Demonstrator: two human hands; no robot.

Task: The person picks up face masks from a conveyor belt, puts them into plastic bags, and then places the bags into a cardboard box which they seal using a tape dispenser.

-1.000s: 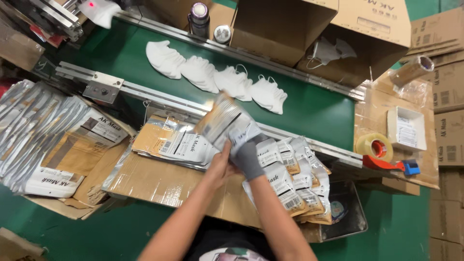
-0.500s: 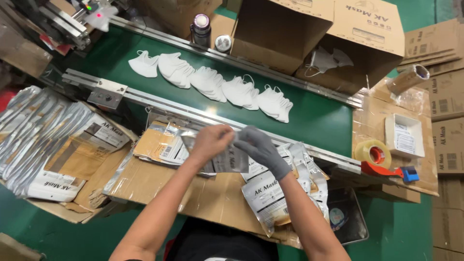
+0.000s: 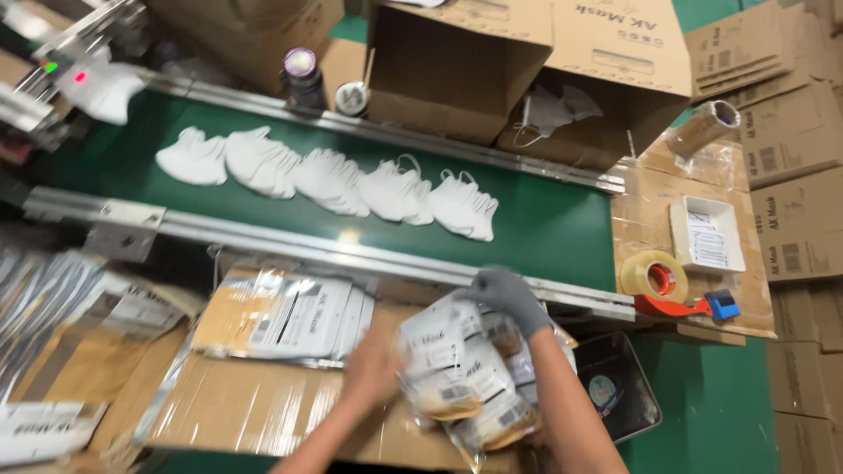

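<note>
Cardboard-lined worktop [image 3: 263,412] fills the lower left of the frame, its brown sheets glossy under clear tape; above it a green conveyor belt [image 3: 544,211] with dull metal rails carries a row of white folded fabric masks [image 3: 325,180], soft and overlapping. At lower centre the right hand [image 3: 509,298], in a grey knit glove, has its grip pressed down over the top of a loose stack of crinkly clear-and-silver printed mask pouches [image 3: 465,386]; the bare left hand [image 3: 373,373] is blurred against the stack's left edge, and I cannot tell whether its grip is spread or pinching. A second, flatter pile of silver foil pouches [image 3: 290,316] lies just left of it. The held stack looks slippery and uneven; the lower pouches could slide out and fan over the worktop edge, since only the top is pinned. At right sit a tan roll of packing tape on a red dispenser [image 3: 659,281] and a small white tray [image 3: 707,233].
</note>
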